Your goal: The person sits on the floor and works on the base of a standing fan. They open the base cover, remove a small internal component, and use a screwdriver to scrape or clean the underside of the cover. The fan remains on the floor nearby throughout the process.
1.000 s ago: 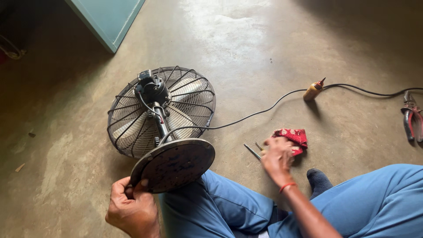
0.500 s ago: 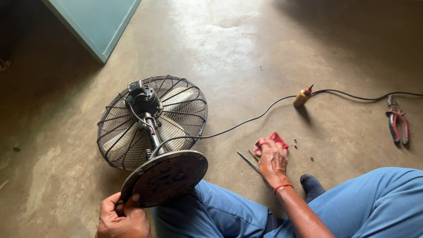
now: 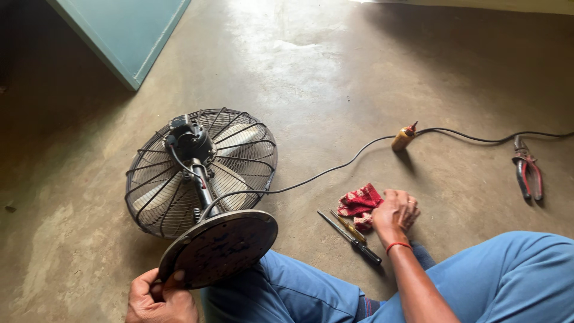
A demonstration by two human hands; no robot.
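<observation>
Your left hand [image 3: 160,298] is clenched on the rim of the fan's round base [image 3: 219,247], thumb on its underside; the fan [image 3: 200,170] lies cage-down on the concrete floor [image 3: 335,78]. Your right hand [image 3: 397,212] rests loosely curled on the red cloth [image 3: 357,202], grasping nothing that I can see. Two screwdrivers [image 3: 351,232] lie just beside it. Farther off, the black cord [image 3: 335,167] runs past a small yellow bottle [image 3: 403,137] toward red-handled pliers [image 3: 528,174].

- The fan's cage [image 3: 200,170] was formed of thin, dark metal wire.
- The round base [image 3: 220,246] was seen as dull, scuffed metal, patchy and worn.
- The rag [image 3: 359,203] was made of red, nubby cloth.
- The floor [image 3: 311,78] was shown as bare concrete, stained yet faintly sheened.
- The pliers [image 3: 527,173] were fitted with red plastic grips.
</observation>
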